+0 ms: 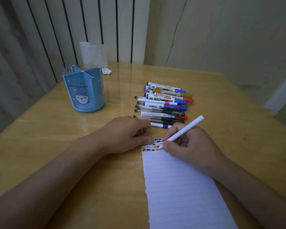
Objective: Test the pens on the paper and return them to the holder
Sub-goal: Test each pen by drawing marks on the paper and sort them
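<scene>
So we've got our right hand pinching a white pen between thumb and fingers, its orange tip touching the top edge of the lined paper, right in among a bunch of little colour swatches already scribbled there. The pen's back end points off toward 1 o'clock.

Our left hand is at 9 o'clock from the pen tip, fingers curled in, thumb and fingertips pressing down on the paper's top-left corner. Can't tell whether anything's tucked inside those fingers.

At 12 o'clock from the hands, the rest of the pens lie side by side in a row on the wooden table, mostly markers with blue, red and gold caps plus a few clear gel pens. The nearest one sits just beside our left knuckles.

The blue holder, with its cartoon critter and divided compartments, stands upright at 10 o'clock, well apart from the pens. From here its compartments look empty. Behind it at 12 o'clock there's a roll of tissue and a crumpled bit of tissue.
</scene>
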`<act>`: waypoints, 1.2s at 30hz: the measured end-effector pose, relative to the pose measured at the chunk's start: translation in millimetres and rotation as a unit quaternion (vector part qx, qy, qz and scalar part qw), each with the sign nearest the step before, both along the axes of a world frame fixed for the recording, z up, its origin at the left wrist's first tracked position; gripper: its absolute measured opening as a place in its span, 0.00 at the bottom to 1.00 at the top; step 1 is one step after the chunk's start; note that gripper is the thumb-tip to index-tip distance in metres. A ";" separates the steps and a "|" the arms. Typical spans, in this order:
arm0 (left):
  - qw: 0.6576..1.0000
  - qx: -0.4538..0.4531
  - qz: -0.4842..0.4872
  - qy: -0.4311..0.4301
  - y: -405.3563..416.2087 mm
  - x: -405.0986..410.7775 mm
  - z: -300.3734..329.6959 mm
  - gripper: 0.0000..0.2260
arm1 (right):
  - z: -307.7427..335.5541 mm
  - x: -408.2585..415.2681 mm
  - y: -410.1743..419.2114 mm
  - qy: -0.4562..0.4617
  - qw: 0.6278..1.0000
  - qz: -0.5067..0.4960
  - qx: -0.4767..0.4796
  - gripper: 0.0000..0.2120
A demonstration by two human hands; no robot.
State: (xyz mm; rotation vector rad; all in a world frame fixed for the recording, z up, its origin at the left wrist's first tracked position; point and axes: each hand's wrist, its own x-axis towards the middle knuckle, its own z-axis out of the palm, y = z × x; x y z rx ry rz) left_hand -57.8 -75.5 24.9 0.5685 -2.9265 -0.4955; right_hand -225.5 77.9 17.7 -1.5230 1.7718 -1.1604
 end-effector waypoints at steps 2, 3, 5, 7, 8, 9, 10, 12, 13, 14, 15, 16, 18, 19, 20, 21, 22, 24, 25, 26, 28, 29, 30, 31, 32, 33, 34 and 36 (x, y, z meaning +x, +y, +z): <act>1.000 0.001 0.000 0.000 0.2 0.4 0.4 0.10 | -0.4 0.3 0.0 0.003 1.000 0.006 0.001 0.06; 1.000 0.001 0.000 -0.001 0.1 0.6 0.4 0.10 | -1.2 0.4 -0.4 0.006 1.000 0.007 0.002 0.05; 1.000 0.002 0.000 -0.001 -0.5 0.8 0.3 0.10 | -1.5 0.1 -1.2 0.002 1.000 0.003 0.002 0.03; 1.000 0.007 0.000 0.003 -0.9 0.7 -0.2 0.10 | 0.0 -1.0 -1.8 -0.032 0.999 0.001 -0.005 0.04; 1.000 0.012 0.000 0.010 -0.6 0.8 -0.4 0.10 | 1.3 -1.7 -2.0 -0.056 0.998 0.002 -0.009 0.06; 1.000 0.022 0.000 0.019 -0.5 1.0 -0.6 0.09 | 2.3 -2.5 -2.4 -0.076 0.997 0.000 -0.013 0.08; 0.999 0.038 0.001 0.030 -0.4 1.3 -0.2 0.07 | 3.5 -3.2 -2.5 -0.090 0.996 -0.006 -0.015 0.08; 0.995 0.089 0.012 0.051 -0.9 2.6 0.6 0.04 | 4.9 -4.1 -3.2 -0.104 0.994 -0.022 -0.023 0.08; 0.991 0.114 0.019 0.062 -1.2 3.6 1.1 0.06 | 5.4 -4.6 -3.9 -0.110 0.993 -0.030 -0.027 0.08; 0.988 0.130 0.024 0.075 -1.4 4.3 1.6 0.10 | 6.2 -5.2 -4.1 -0.117 0.992 -0.039 -0.028 0.07; 0.987 0.133 0.026 0.087 -1.8 5.0 1.8 0.13 | 7.0 -5.9 -4.8 -0.128 0.990 -0.048 -0.030 0.07; 0.987 0.126 0.025 0.100 -1.9 5.1 2.1 0.15 | 8.4 -6.7 -5.0 -0.142 0.988 -0.057 -0.031 0.08; 0.987 0.095 0.023 0.127 -0.6 4.0 2.7 0.17 | 11.6 -8.7 -4.8 -0.170 0.982 -0.072 -0.033 0.09; 0.987 0.079 0.025 0.137 0.5 3.2 3.4 0.16 | 13.2 -9.7 -4.6 -0.182 0.980 -0.079 -0.034 0.09; 0.986 0.065 0.025 0.149 2.2 2.2 3.9 0.16 | 14.7 -10.8 -3.9 -0.195 0.976 -0.086 -0.034 0.07; 0.985 0.057 0.024 0.161 4.2 1.4 4.7 0.16 | 16.3 -11.2 -3.4 -0.209 0.973 -0.092 -0.035 0.07; 0.983 0.052 0.022 0.174 6.6 1.1 5.7 0.16 | 17.5 -11.5 -2.6 -0.224 0.969 -0.096 -0.036 0.06; 0.978 0.049 0.024 0.199 11.0 1.3 8.3 0.15 | 20.7 -10.8 -1.0 -0.258 0.960 -0.101 -0.044 0.06; 0.976 0.050 0.024 0.211 12.9 1.4 9.1 0.12 | 23.0 -9.8 0.3 -0.277 0.954 -0.102 -0.050 0.06; 0.973 0.053 0.022 0.223 14.8 0.7 9.6 0.08 | 25.9 -8.8 1.9 -0.292 0.949 -0.103 -0.056 0.06; 0.970 0.050 0.009 0.240 17.4 -1.9 8.2 0.04 | 31.5 -6.1 5.0 -0.309 0.943 -0.102 -0.065 0.06; 0.968 0.046 0.002 0.245 17.9 -3.1 6.6 0.03 | 33.9 -4.5 6.2 -0.313 0.942 -0.099 -0.069 0.07; 0.967 0.046 -0.006 0.251 17.5 -4.4 4.7 0.02 | 35.8 -3.0 7.5 -0.316 0.941 -0.095 -0.071 0.07; 0.966 0.047 -0.014 0.256 17.4 -5.5 4.1 0.05 | 37.0 -2.5 8.7 -0.319 0.940 -0.093 -0.071 0.07; 0.966 0.045 -0.021 0.256 16.7 -5.6 2.4 0.09 | 36.7 -2.3 9.1 -0.321 0.940 -0.092 -0.068 0.08; 0.967 0.045 -0.020 0.250 17.0 -5.8 1.7 0.13 | 35.6 -2.5 9.1 -0.322 0.941 -0.089 -0.063 0.09; 0.968 0.047 -0.019 0.247 15.7 -5.8 0.7 0.15 | 34.3 -2.8 8.7 -0.322 0.941 -0.085 -0.059 0.09; 0.965 0.081 -0.014 0.249 13.7 -2.4 1.2 0.17 | 31.9 -3.1 6.7 -0.326 0.941 -0.077 -0.054 0.10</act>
